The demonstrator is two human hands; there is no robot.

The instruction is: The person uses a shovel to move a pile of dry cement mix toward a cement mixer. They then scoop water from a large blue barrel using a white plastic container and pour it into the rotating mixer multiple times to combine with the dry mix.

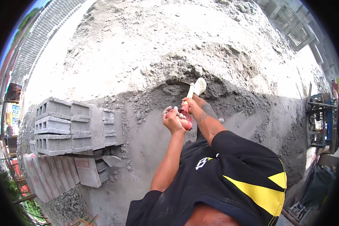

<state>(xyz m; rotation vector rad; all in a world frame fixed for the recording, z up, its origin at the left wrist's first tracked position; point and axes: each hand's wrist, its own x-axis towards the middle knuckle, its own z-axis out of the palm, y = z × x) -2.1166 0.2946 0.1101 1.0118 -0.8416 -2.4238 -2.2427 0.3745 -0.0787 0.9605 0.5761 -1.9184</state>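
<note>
A shovel with a red handle end and a pale shaft point(191, 91) slants away from me toward the foot of a pile of grey sand and gravel point(211, 62). Its blade is mostly hidden; only a thin edge shows at the pile. My left hand point(173, 119) is closed round the red grip at the near end. Farther along, my right hand point(191, 105) wraps the lower part of the handle where it meets the shaft. A white clog point(200, 86) on my foot stands right beside the shaft, against the dug edge of the pile.
Hollow concrete blocks point(53, 125) are stacked at the left. Below them stands a row of pale, reddish-printed slabs or packs point(51, 173). A blue metal-framed machine or cart point(322, 118) is at the far right, and a metal grate point(290, 24) lies at the upper right.
</note>
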